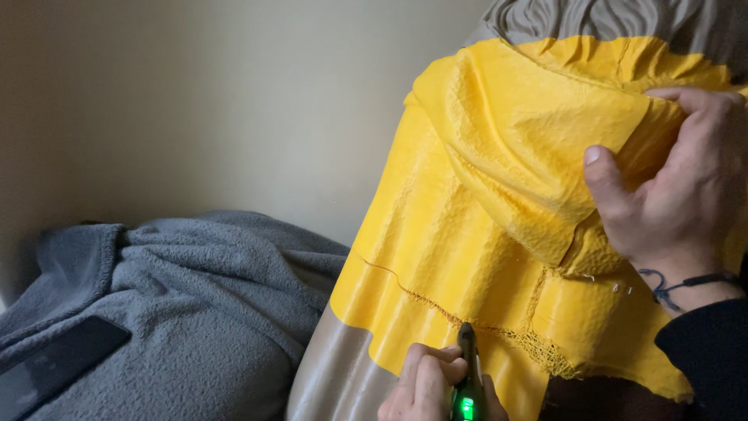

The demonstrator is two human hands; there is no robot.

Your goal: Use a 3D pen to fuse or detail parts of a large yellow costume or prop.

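Background: a plain cream wall [234, 101] fills the upper left, in dim, soft light.
Yellow fabric: a sheet of crinkled yellow fabric [460, 234] is draped over a tall rounded grey-brown form [343, 366] on the right of the view; the form's ribbed top shows above the cloth and its smooth side below it.
Fabric edge: the lower edge is frayed [538, 343], with loose threads running in a ragged line across the cloth and down toward the bottom right.
Fold: an upper flap of the fabric is lifted and doubled over, hanging as a pointed fold near the middle right.
Right hand: the right hand [678, 187] holds that lifted flap, its grip closed on the bunched cloth, thumb out in front and fingers curled over the top; a dark cord bracelet and a dark sleeve sit at the wrist.
Left hand: the left hand [425, 386] at the bottom edge is wrapped around a slim dark tool.
Tool: the pen-like tool [468, 374] stands nearly upright, a green light glowing on its body, its tip touching the frayed line of the fabric.
Blanket: a grey fleece blanket [187, 312] lies heaped at lower left, just beside the form.
Dark object: a flat black rectangular object [54, 362] rests on the blanket near the left edge.
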